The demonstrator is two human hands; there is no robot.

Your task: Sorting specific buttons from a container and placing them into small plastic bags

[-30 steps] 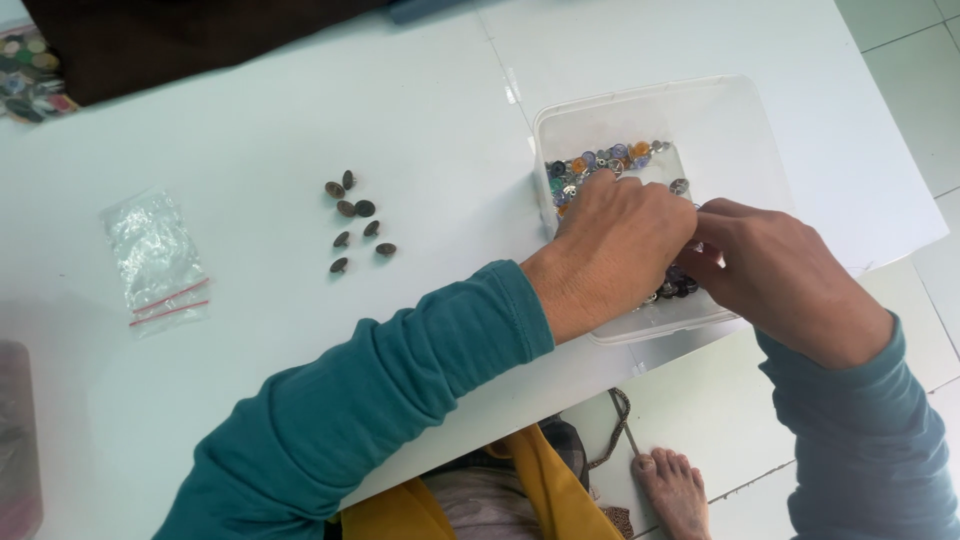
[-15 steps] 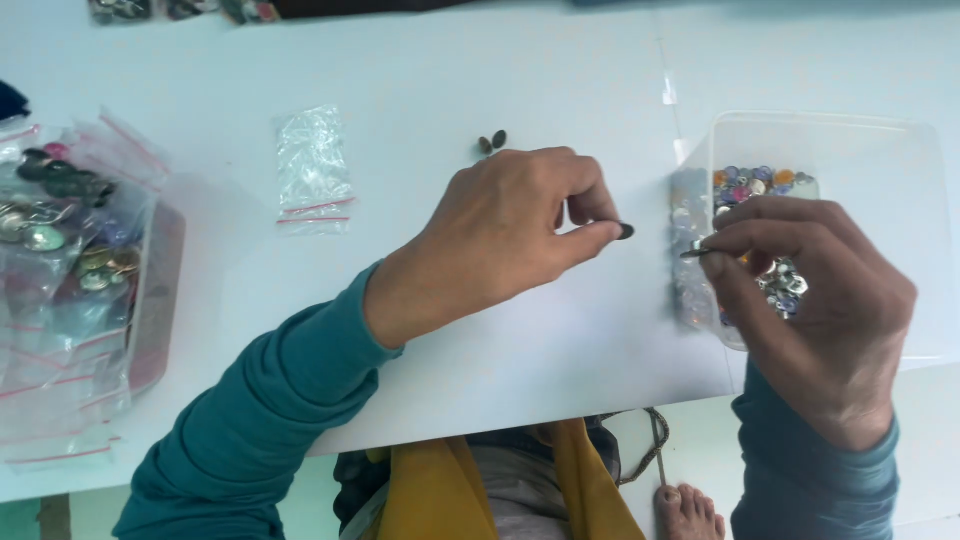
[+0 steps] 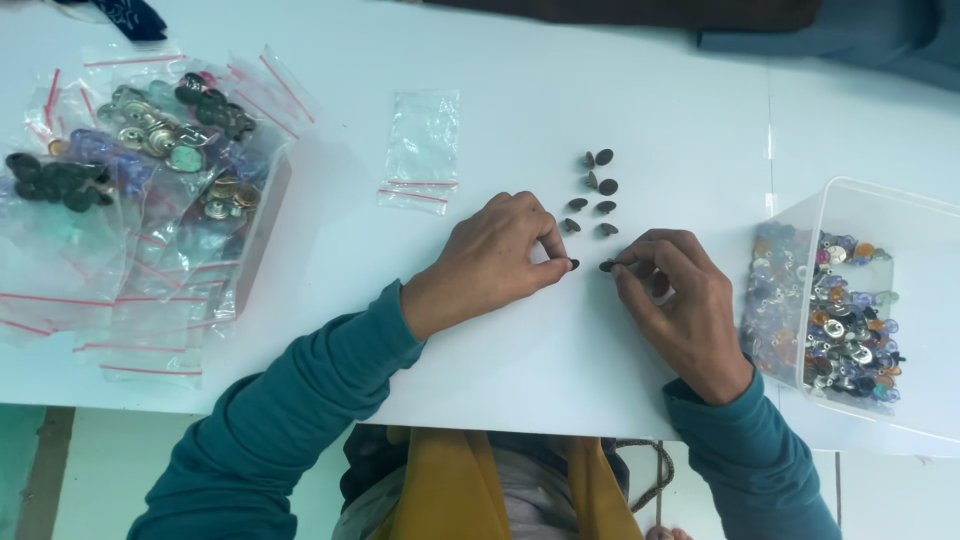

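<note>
My left hand pinches a small dark button at its fingertips, low over the white table. My right hand pinches another small dark button just to the right of it; something dark also shows under its fingers. Both hands sit just below a small group of several dark buttons laid out on the table. Both arms wear teal sleeves.
A clear plastic box holding many mixed coloured buttons stands at the right. An empty small zip bag lies above my left hand. A pile of zip bags filled with buttons lies at the left.
Both hands have moved left from the plastic box to the table's middle, each carrying a dark button down beside the group. The view has shifted, showing the bag pile.
</note>
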